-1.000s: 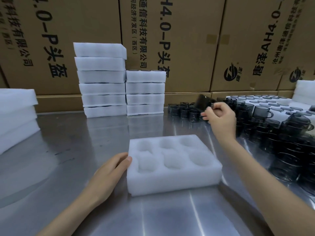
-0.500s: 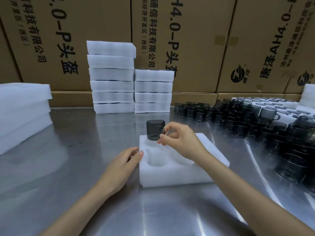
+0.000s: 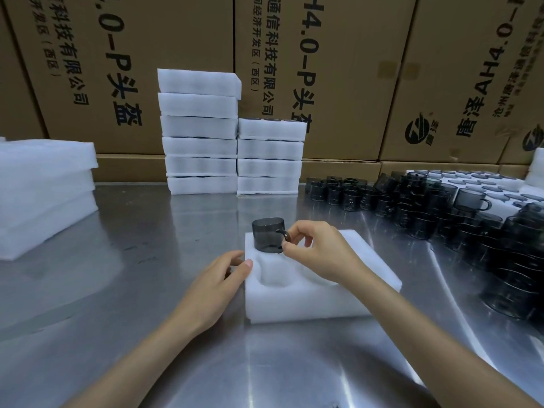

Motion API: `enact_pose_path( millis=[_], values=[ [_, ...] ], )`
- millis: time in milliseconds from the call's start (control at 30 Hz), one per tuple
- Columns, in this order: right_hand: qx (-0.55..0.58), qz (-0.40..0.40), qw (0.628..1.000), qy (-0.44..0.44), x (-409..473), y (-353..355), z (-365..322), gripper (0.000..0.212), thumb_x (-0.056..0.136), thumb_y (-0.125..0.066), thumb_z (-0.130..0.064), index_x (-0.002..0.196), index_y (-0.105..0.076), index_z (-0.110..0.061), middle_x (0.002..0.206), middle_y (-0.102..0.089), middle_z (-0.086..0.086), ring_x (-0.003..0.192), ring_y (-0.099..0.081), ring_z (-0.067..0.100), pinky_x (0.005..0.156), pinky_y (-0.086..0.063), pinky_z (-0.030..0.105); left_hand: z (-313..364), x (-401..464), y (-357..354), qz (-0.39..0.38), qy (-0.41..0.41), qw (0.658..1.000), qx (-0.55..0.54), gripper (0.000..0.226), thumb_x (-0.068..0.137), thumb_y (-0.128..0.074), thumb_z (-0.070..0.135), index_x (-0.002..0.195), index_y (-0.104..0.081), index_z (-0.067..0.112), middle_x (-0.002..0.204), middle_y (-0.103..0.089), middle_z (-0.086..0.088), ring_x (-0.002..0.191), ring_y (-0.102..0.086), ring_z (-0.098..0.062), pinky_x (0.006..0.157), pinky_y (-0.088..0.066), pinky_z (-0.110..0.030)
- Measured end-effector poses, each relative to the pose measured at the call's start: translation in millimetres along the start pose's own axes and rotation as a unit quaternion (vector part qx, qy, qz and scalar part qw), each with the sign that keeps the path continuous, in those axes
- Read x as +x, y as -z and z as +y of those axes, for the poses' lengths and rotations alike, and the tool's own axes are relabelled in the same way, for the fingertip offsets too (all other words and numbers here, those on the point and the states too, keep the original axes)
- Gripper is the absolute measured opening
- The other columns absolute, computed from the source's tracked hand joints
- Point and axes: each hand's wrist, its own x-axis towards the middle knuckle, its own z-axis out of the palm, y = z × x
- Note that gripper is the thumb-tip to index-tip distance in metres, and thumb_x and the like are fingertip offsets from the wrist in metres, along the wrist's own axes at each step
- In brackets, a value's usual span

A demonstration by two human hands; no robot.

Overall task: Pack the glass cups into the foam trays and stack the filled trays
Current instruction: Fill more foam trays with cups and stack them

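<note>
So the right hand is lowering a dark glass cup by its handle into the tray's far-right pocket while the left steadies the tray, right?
Not quite: the head view shows the dark glass cup going into the foam tray's far-left pocket. Right hand pinches its handle; left hand steadies the tray.

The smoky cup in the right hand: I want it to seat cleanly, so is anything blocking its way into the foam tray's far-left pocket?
Nothing visible. The cup is pinched by its handle in the right hand, upright at that pocket of the foam tray. The left hand only touches the tray's left edge.

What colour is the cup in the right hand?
Dark smoky grey, see-through cup; the head view shows it.
</note>
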Motion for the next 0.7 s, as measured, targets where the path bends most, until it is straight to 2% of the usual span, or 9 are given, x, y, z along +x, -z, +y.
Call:
enact_pose_path(
  millis=[100, 167, 233, 300, 400, 467, 533, 600, 700],
  values=[
    [-0.003, -0.004, 1.0, -0.006, 1, 0, 2, 0.01, 0.079, -0.063, -0.036, 0.07, -0.062, -0.031, 0.068, -0.059, -0.031, 0.066, -0.046, -0.005, 0.058, -0.036, 0.021, -1, 1, 0, 0.0, -0.004, 1.0, -0.001, 0.037, 0.095, -0.042, 0.046, 0.128, -0.051, 0.031, 0.126, -0.055, 0.016, 0.115, -0.051, -0.004, 0.101, -0.038, -0.03],
    [-0.002, -0.01, 1.0, -0.01, 0, -1, 3, 0.009, 0.08, -0.063, -0.036, 0.072, -0.06, -0.033, 0.072, -0.059, -0.032, 0.075, -0.045, -0.009, 0.06, -0.034, 0.02, -2, 2, 0, -0.001, -0.007, 1.0, -0.006, 0.04, 0.096, -0.043, 0.044, 0.132, -0.048, 0.028, 0.129, -0.054, 0.013, 0.118, -0.05, -0.006, 0.104, -0.037, -0.033],
    [-0.002, -0.008, 1.0, -0.011, -1, -1, 5, 0.007, 0.081, -0.062, -0.037, 0.086, -0.059, -0.032, 0.086, -0.058, -0.027, 0.089, -0.043, -0.005, 0.067, -0.035, 0.019, -3, 3, 0, 0.003, -0.016, 1.0, -0.009, 0.043, 0.096, -0.043, 0.043, 0.136, -0.045, 0.027, 0.135, -0.049, 0.012, 0.122, -0.047, -0.007, 0.106, -0.035, -0.033],
    [-0.006, -0.003, 1.0, -0.004, -1, -1, 5, 0.028, 0.084, -0.059, -0.037, 0.11, -0.053, -0.03, 0.11, -0.052, -0.023, 0.11, -0.041, 0.002, 0.08, -0.035, 0.021, -1, 4, 0, 0.016, -0.035, 0.999, -0.007, 0.05, 0.094, -0.043, 0.048, 0.139, -0.039, 0.029, 0.141, -0.04, 0.016, 0.128, -0.038, -0.002, 0.108, -0.03, -0.026],
    [-0.02, -0.03, 0.999, 0.03, -2, -1, 2, 0.055, 0.091, -0.048, -0.033, 0.143, -0.031, -0.031, 0.148, -0.028, -0.021, 0.136, -0.019, -0.001, 0.103, -0.024, 0.023, 6, 5, 2, 0.032, -0.107, 0.994, 0.01, 0.059, 0.088, -0.038, 0.066, 0.142, -0.028, 0.043, 0.144, -0.025, 0.032, 0.129, -0.018, 0.021, 0.104, -0.014, -0.005],
    [-0.066, -0.064, 0.994, 0.062, -3, -4, 2, 0.06, 0.094, -0.041, -0.032, 0.15, -0.018, -0.034, 0.154, -0.01, -0.027, 0.137, -0.005, -0.009, 0.107, -0.014, 0.021, 9, 7, 2, 0.015, -0.158, 0.986, 0.043, 0.06, 0.083, -0.032, 0.069, 0.139, -0.018, 0.052, 0.147, -0.013, 0.038, 0.133, -0.006, 0.022, 0.108, -0.005, -0.008],
    [-0.099, -0.081, 0.989, 0.076, -3, -6, 3, 0.059, 0.096, -0.035, -0.033, 0.151, -0.013, -0.033, 0.155, -0.005, -0.025, 0.14, -0.001, -0.007, 0.107, -0.009, 0.017, 11, 11, 1, -0.007, -0.189, 0.977, 0.102, 0.063, 0.081, -0.024, 0.071, 0.139, -0.01, 0.052, 0.148, -0.005, 0.038, 0.136, 0.002, 0.018, 0.112, 0.002, -0.014],
    [-0.123, -0.075, 0.986, 0.079, -2, -6, 3, 0.055, 0.097, -0.034, -0.032, 0.15, -0.02, -0.03, 0.156, -0.012, -0.02, 0.142, -0.005, -0.003, 0.108, -0.008, 0.016, 10, 12, -1, -0.021, -0.198, 0.971, 0.135, 0.064, 0.08, -0.02, 0.07, 0.14, -0.009, 0.05, 0.148, -0.004, 0.038, 0.136, 0.004, 0.018, 0.113, 0.005, -0.017],
    [-0.188, -0.076, 0.976, 0.078, -2, -7, 3, 0.043, 0.097, -0.033, -0.029, 0.137, -0.047, -0.022, 0.152, -0.03, -0.014, 0.142, -0.017, 0.005, 0.108, -0.018, 0.024, 3, 11, 1, -0.023, -0.206, 0.968, 0.143, 0.059, 0.081, -0.021, 0.067, 0.136, -0.026, 0.049, 0.147, -0.023, 0.032, 0.138, -0.005, 0.015, 0.115, 0.003, -0.019]
  ],
)
